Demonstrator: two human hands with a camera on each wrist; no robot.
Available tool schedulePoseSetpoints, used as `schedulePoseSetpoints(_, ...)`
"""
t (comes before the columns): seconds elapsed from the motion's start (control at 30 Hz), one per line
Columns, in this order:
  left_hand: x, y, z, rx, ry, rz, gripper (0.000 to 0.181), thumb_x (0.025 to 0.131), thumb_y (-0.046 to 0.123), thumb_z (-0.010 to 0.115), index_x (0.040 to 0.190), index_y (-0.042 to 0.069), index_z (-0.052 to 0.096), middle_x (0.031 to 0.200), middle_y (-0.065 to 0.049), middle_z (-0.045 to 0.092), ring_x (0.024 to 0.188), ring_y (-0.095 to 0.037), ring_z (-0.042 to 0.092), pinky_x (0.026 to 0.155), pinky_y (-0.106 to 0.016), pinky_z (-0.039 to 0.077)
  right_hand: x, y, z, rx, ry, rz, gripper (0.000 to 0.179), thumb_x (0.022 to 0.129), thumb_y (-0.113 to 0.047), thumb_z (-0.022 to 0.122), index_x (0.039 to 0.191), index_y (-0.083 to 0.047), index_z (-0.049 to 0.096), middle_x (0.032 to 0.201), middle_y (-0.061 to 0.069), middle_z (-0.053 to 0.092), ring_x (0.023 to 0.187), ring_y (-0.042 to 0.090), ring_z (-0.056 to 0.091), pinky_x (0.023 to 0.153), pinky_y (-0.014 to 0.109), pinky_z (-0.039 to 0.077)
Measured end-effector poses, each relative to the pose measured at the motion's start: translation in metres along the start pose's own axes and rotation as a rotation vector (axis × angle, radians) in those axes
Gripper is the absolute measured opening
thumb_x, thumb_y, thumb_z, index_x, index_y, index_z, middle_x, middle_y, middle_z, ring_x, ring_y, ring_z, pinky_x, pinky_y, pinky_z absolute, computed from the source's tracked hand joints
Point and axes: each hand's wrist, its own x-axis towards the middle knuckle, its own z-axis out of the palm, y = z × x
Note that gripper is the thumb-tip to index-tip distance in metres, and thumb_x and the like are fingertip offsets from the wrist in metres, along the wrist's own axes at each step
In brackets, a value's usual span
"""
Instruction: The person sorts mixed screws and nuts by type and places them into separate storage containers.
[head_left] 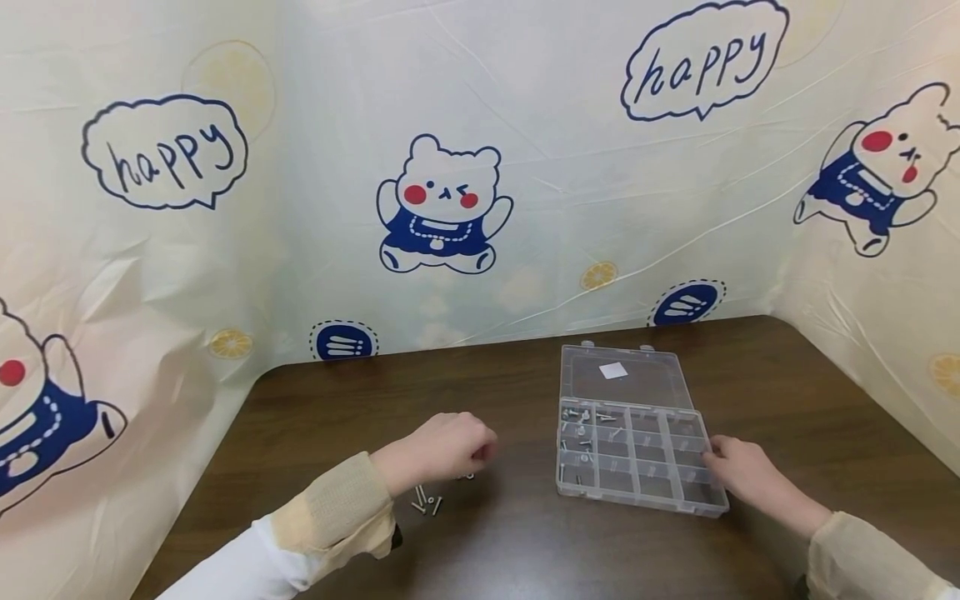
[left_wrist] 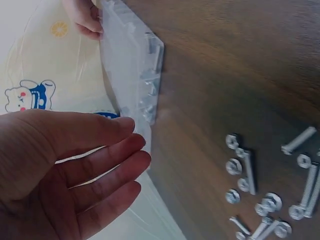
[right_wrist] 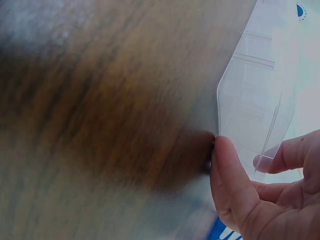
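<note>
A clear plastic compartment box stands on the table with its lid folded open toward the back. Screws and small hardware lie in its left compartments. My right hand grips the box's right side; in the right wrist view its thumb and fingers pinch the box's edge. Left of the box, my left hand hovers over the table with fingers loosely bent; the left wrist view shows nothing held, though the thumb covers part of it. Near that hand lie loose bolts and nuts.
The dark wooden table bears everything. A printed curtain with cartoon bears hangs behind and on both sides. A small white label is on the lid.
</note>
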Motion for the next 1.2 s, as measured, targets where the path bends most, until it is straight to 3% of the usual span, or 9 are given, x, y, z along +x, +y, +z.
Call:
schedulePoseSetpoints(0.13, -0.013, -0.004, 0.006, -0.013, 0.034, -0.083, 0.016, 0.071, 0.006, 0.066, 0.063, 0.017, 0.058, 0.058, 0.011, 0.049, 0.052, -0.005, 0.043, 0.047, -0.022, 0.036, 0.0, 0.001, 0.001, -0.001, 0.01, -0.016, 0.04, 0.086, -0.012, 0.043, 0.106, 0.023, 0.048, 0.098, 0.034, 0.056, 0.084, 0.032, 0.057, 0.072, 0.047, 0.046)
schedulePoseSetpoints(0.3, -0.024, -0.007, 0.012, -0.121, 0.062, -0.24, 0.016, 0.067, 0.003, 0.066, 0.059, 0.015, 0.057, 0.057, 0.008, 0.05, 0.051, -0.008, 0.043, 0.047, -0.024, 0.037, 0.0, 0.001, 0.001, -0.006, 0.022, -0.026, 0.038, 0.085, -0.011, 0.043, 0.105, 0.021, 0.05, 0.094, 0.03, 0.058, 0.081, 0.03, 0.057, 0.071, 0.046, 0.046)
schedulePoseSetpoints(0.57, -0.035, -0.008, 0.026, -0.206, 0.03, -0.351, 0.019, 0.059, -0.001, 0.065, 0.054, 0.014, 0.054, 0.053, 0.007, 0.049, 0.049, -0.009, 0.043, 0.045, -0.026, 0.036, 0.0, 0.002, 0.002, -0.012, 0.02, -0.025, 0.04, 0.086, -0.011, 0.043, 0.106, 0.023, 0.048, 0.099, 0.034, 0.056, 0.084, 0.031, 0.057, 0.073, 0.047, 0.046)
schedulePoseSetpoints(0.73, -0.04, -0.007, 0.033, -0.24, 0.043, -0.375, 0.02, 0.056, -0.003, 0.062, 0.051, 0.014, 0.053, 0.048, 0.008, 0.048, 0.043, -0.008, 0.043, 0.042, -0.026, 0.035, 0.0, 0.002, 0.001, -0.01, 0.018, -0.025, 0.04, 0.086, -0.011, 0.043, 0.106, 0.024, 0.048, 0.1, 0.035, 0.056, 0.085, 0.033, 0.058, 0.073, 0.048, 0.046)
schedulePoseSetpoints(0.93, -0.043, -0.007, 0.039, -0.236, 0.076, -0.357, 0.022, 0.052, -0.006, 0.058, 0.046, 0.014, 0.051, 0.041, 0.009, 0.043, 0.039, -0.007, 0.04, 0.04, -0.024, 0.032, 0.0, 0.002, 0.001, -0.011, 0.023, -0.036, 0.037, 0.086, -0.011, 0.044, 0.103, 0.021, 0.05, 0.092, 0.029, 0.059, 0.079, 0.029, 0.057, 0.07, 0.045, 0.046)
schedulePoseSetpoints(1.2, -0.042, -0.011, 0.046, -0.209, 0.103, -0.343, 0.025, 0.052, -0.008, 0.06, 0.045, 0.013, 0.049, 0.04, 0.01, 0.041, 0.039, -0.006, 0.038, 0.039, -0.022, 0.031, -0.002, 0.0, 0.0, -0.003, 0.02, -0.034, 0.04, 0.085, -0.011, 0.043, 0.105, 0.024, 0.048, 0.099, 0.035, 0.056, 0.085, 0.033, 0.058, 0.073, 0.047, 0.046)
